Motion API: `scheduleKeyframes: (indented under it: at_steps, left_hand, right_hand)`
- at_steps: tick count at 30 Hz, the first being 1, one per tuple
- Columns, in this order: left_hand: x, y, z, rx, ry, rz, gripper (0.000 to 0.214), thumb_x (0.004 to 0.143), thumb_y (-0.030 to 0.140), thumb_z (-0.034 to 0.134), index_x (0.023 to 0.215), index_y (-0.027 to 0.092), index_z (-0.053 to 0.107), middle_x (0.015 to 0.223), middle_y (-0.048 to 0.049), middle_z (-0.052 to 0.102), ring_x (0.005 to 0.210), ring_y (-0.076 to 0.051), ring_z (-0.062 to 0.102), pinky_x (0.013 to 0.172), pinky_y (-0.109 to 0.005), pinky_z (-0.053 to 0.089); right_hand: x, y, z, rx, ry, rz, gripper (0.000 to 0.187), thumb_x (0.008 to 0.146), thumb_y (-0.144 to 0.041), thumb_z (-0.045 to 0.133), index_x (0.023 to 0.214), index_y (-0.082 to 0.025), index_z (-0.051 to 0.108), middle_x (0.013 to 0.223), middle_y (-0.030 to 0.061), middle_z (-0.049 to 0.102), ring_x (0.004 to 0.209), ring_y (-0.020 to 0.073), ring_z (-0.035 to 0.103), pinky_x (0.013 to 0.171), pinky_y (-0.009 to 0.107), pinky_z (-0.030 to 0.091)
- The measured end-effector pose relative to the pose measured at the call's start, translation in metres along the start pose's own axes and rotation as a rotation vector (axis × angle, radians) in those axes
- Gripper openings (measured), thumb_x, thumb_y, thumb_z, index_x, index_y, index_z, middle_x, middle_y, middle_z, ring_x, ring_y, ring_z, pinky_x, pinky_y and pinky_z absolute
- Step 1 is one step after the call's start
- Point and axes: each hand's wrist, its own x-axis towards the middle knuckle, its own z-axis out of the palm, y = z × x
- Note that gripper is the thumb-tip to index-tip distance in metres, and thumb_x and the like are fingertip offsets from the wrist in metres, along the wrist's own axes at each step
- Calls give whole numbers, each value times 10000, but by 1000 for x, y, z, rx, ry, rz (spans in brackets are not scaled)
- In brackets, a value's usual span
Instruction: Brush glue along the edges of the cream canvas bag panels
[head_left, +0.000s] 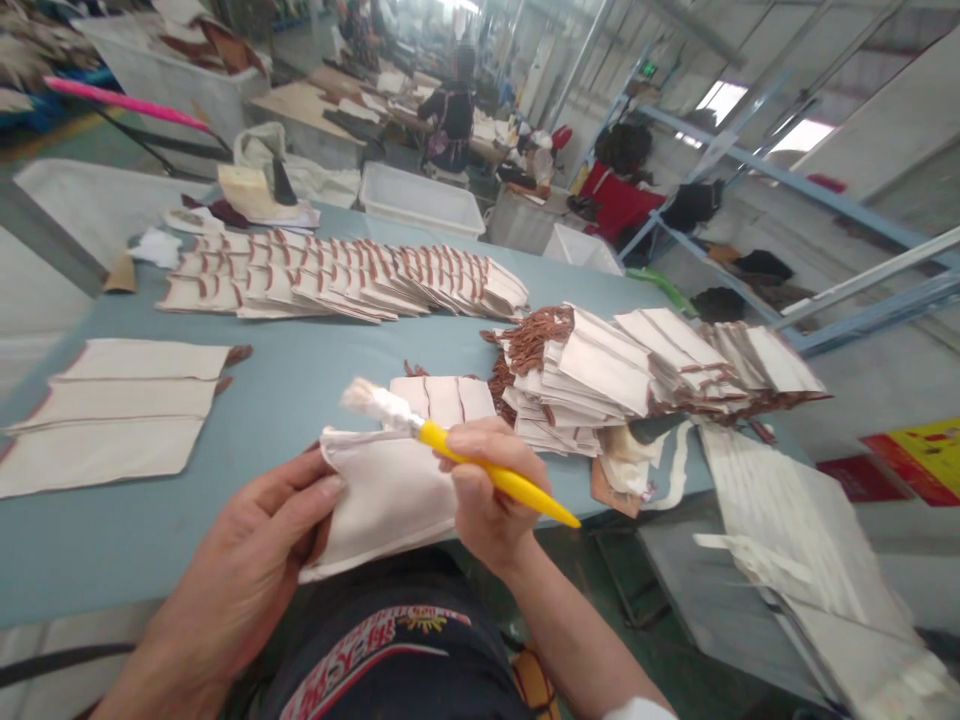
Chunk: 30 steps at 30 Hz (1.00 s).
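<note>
Left hand (251,540) and right hand (491,515) curled

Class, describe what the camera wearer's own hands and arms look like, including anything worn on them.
Both the left hand and the right hand are bare, with no glove, ring or watch showing. The right forearm is uncovered down to a bit of white sleeve at the picture's bottom edge. No sleeve shows on the left.
</note>
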Motion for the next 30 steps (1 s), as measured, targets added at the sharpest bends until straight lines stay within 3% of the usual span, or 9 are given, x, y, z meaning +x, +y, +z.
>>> scheduleKeyframes:
  at_steps: [2, 9, 12, 16, 20, 22, 26, 30]
  left_hand:
    - [0, 1, 2, -3, -25, -25, 485, 593, 192, 994, 1067, 230, 897, 753, 28, 811, 559, -110, 557, 577, -177, 506]
    - [-5, 7, 19, -17, 16, 17, 458, 586, 273, 1010, 1028, 219, 906, 582, 62, 695, 528, -114, 540, 542, -183, 490]
    - [-4, 8, 13, 33, -26, 15, 486, 638, 391, 1028, 1077, 224, 904, 667, 16, 762, 635, -177, 665, 602, -219, 556]
    - [-3, -2, -3, 260, 86, 162, 416, 736, 593, 962, 979, 260, 908, 883, -31, 857, 908, -267, 768, 774, -247, 613]
    - [2, -20, -10, 565, -31, 335, 304, 730, 564, 954, 849, 290, 897, 797, -26, 838, 765, -260, 739, 747, -230, 597]
    - [7, -28, -9, 654, -113, 392, 273, 804, 553, 900, 875, 289, 901, 811, -34, 840, 764, -255, 746, 742, -210, 583]
    - [11, -36, -7, 740, -166, 476, 329, 959, 545, 710, 913, 270, 886, 785, -21, 819, 697, -219, 725, 671, -197, 561]
    - [10, -41, -12, 854, -140, 507, 371, 990, 535, 629, 854, 255, 831, 812, -16, 825, 707, -210, 735, 651, -206, 565]
  right_hand:
    - [5, 6, 0, -56, 26, 13, 130, 1097, -356, 662, 1167, -287, 747, 915, 48, 825, 774, 214, 783, 703, 357, 672]
    - [17, 27, 16, -230, -160, -32, 196, 1141, -305, 567, 1184, -259, 752, 1069, 81, 860, 949, 194, 814, 841, 316, 669]
    - [25, 27, 16, -195, -78, -25, 198, 1148, -324, 572, 1162, -243, 752, 1042, 72, 850, 927, 189, 815, 855, 314, 664]
    - [41, 22, 4, -210, 30, 58, 269, 1161, -405, 556, 1172, -231, 760, 1018, 68, 821, 897, 198, 809, 867, 346, 668]
    - [49, 31, -2, -248, 71, 74, 331, 1167, -467, 533, 1161, -228, 762, 990, 57, 792, 886, 191, 793, 876, 336, 656]
    - [49, 43, 2, -284, 58, 79, 343, 1168, -466, 522, 1138, -231, 771, 951, 47, 781, 879, 186, 789, 871, 316, 646]
    - [45, 65, 7, -333, 32, 129, 353, 1152, -465, 539, 1058, -229, 784, 894, 48, 788, 792, 184, 764, 784, 303, 615]
    - [38, 44, -6, -167, 91, 162, 287, 1141, -437, 586, 1094, -219, 766, 811, 16, 762, 665, 150, 699, 697, 291, 593]
